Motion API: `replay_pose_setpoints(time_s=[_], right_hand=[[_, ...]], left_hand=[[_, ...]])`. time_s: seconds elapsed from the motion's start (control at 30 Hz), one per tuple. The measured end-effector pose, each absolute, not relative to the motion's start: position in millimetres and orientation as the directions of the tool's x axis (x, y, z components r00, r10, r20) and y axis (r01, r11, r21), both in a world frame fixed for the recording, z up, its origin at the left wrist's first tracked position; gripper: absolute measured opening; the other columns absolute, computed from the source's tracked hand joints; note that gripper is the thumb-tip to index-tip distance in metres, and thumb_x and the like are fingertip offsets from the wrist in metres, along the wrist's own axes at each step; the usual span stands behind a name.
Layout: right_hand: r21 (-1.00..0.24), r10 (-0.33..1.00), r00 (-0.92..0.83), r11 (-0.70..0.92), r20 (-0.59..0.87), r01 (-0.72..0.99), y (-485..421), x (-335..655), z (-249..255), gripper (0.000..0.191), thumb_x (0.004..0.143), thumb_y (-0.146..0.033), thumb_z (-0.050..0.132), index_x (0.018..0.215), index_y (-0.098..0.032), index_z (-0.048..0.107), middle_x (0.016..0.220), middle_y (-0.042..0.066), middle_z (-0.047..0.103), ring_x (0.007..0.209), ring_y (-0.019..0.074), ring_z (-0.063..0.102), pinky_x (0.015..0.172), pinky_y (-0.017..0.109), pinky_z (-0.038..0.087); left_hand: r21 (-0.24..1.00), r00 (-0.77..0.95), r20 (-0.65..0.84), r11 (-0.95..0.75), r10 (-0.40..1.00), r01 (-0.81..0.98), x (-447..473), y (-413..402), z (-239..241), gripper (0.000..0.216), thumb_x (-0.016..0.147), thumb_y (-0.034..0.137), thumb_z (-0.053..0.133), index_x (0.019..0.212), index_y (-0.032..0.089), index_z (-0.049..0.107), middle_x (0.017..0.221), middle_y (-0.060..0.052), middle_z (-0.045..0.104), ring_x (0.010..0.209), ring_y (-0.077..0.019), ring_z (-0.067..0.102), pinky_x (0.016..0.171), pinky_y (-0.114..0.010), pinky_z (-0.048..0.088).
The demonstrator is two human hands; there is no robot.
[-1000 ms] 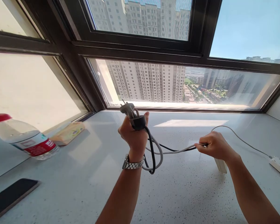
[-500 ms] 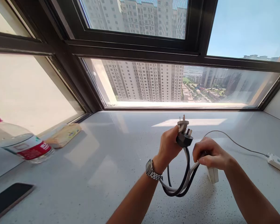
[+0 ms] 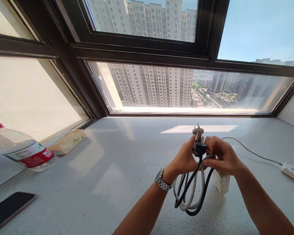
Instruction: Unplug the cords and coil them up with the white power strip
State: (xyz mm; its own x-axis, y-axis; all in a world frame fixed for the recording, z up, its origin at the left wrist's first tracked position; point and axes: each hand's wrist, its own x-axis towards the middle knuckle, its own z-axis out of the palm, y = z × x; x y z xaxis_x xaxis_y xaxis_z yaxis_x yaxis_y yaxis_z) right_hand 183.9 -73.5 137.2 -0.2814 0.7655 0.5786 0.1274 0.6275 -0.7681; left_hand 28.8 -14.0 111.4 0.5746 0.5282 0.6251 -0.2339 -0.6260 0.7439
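My left hand [image 3: 183,160], with a metal watch on the wrist, is closed around two power plugs, a grey one [image 3: 198,132] and a black one [image 3: 199,148], prongs pointing up. My right hand [image 3: 221,155] is closed on the same bundle just to the right, its fingers touching the left hand. A loop of grey and black cables [image 3: 192,195] hangs below both hands over the white counter [image 3: 112,176]. A white adapter block [image 3: 221,182] sits under my right wrist. A grey cable [image 3: 252,151] runs right to a white power strip [image 3: 292,171].
A water bottle [image 3: 19,150] with a red cap and label lies on its side at the left. A yellow tissue packet [image 3: 67,141] rests by the window frame. A dark phone [image 3: 8,209] lies at the lower left. Window glass [image 3: 181,88] closes the far edge.
My left hand carried the plugs from the middle rightward to meet my right hand. The slack between the hands folded into a hanging loop. Both hands now hold the bundle together.
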Motion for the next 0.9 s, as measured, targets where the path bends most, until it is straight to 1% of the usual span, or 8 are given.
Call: replay_pose_setpoints(time_s=[0.13,0.27,0.37,0.47,0.57,0.67,0.77,0.9], right_hand=[[-0.734,0.752,-0.161,0.659,0.639,0.167,-67.3,177.5,131.6,0.046,0.071,-0.051,0.073,0.064,-0.021,0.039,0.062,-0.005,0.038,0.052,0.0089,0.031,0.045,0.023,0.026],[-0.746,0.737,0.118,0.659,0.665,0.096,-61.4,168.1,124.0,0.045,0.088,-0.058,0.048,0.065,-0.020,0.048,0.058,-0.003,0.040,0.051,0.0105,0.037,0.047,0.024,0.031],[-0.755,0.724,0.253,0.654,0.641,0.043,-57.8,164.9,119.0,0.046,0.091,-0.059,0.043,0.069,-0.020,0.055,0.064,-0.001,0.049,0.056,0.0122,0.046,0.053,0.025,0.039],[-0.796,0.757,0.264,0.600,0.598,0.081,-50.8,166.5,112.3,0.047,0.090,-0.063,0.042,0.081,-0.021,0.062,0.081,0.003,0.060,0.075,0.0167,0.057,0.068,0.030,0.046],[-0.878,0.859,0.189,0.477,0.476,0.042,-36.0,169.5,99.8,0.054,0.088,-0.069,0.038,0.096,-0.022,0.063,0.099,0.006,0.064,0.093,0.0211,0.061,0.082,0.035,0.047],[-0.954,0.953,0.037,0.300,0.300,-0.009,-13.4,176.1,78.2,0.069,0.085,-0.077,0.028,0.107,-0.020,0.060,0.105,0.011,0.066,0.096,0.0236,0.063,0.083,0.037,0.048],[-0.946,0.961,0.038,0.261,0.273,0.192,9.7,193.4,48.6,0.076,0.082,-0.081,0.024,0.100,-0.018,0.063,0.096,0.011,0.069,0.089,0.0239,0.065,0.080,0.037,0.048],[-0.784,0.906,0.188,0.207,0.380,0.585,25.9,227.2,10.6,0.072,0.083,-0.079,0.023,0.075,-0.019,0.063,0.078,0.009,0.069,0.078,0.0236,0.065,0.072,0.036,0.049]], left_hand=[[0.723,0.460,0.677,-0.635,0.574,-0.273,38.5,-19.5,101.6,0.047,0.061,0.036,0.077,0.093,0.019,0.047,0.077,0.001,0.050,0.063,-0.0121,0.043,0.057,-0.024,0.040],[0.618,0.336,0.780,-0.737,0.529,-0.275,48.6,-31.8,94.2,0.045,0.062,0.030,0.075,0.098,0.020,0.051,0.079,0.000,0.056,0.064,-0.0136,0.048,0.059,-0.026,0.042],[0.552,0.248,0.831,-0.794,0.498,-0.255,52.8,-36.3,93.3,0.032,0.066,0.025,0.071,0.094,0.019,0.055,0.086,-0.003,0.058,0.070,-0.0164,0.052,0.064,-0.028,0.044],[0.590,0.192,0.807,-0.775,0.559,-0.224,54.2,-34.3,95.5,0.023,0.068,0.020,0.069,0.088,0.019,0.056,0.090,-0.004,0.060,0.078,-0.0190,0.056,0.070,-0.031,0.047],[0.651,0.138,0.746,-0.670,0.651,-0.358,53.0,-30.7,99.2,0.016,0.074,0.020,0.066,0.083,0.020,0.053,0.083,-0.003,0.061,0.085,-0.0211,0.059,0.080,-0.036,0.048],[0.710,0.159,0.651,-0.521,0.742,-0.474,45.6,-27.7,107.5,0.015,0.080,0.030,0.064,0.081,0.021,0.051,0.071,-0.001,0.056,0.077,-0.0203,0.059,0.078,-0.037,0.050],[0.738,0.115,0.577,-0.456,0.809,-0.498,30.3,-22.6,122.2,0.021,0.082,0.036,0.063,0.079,0.022,0.048,0.060,0.004,0.046,0.060,-0.0152,0.053,0.066,-0.031,0.048],[0.729,-0.088,0.620,-0.614,0.780,-0.302,3.3,-7.8,139.0,0.029,0.080,0.039,0.066,0.074,0.023,0.043,0.054,0.007,0.037,0.047,-0.0109,0.040,0.050,-0.025,0.037]])
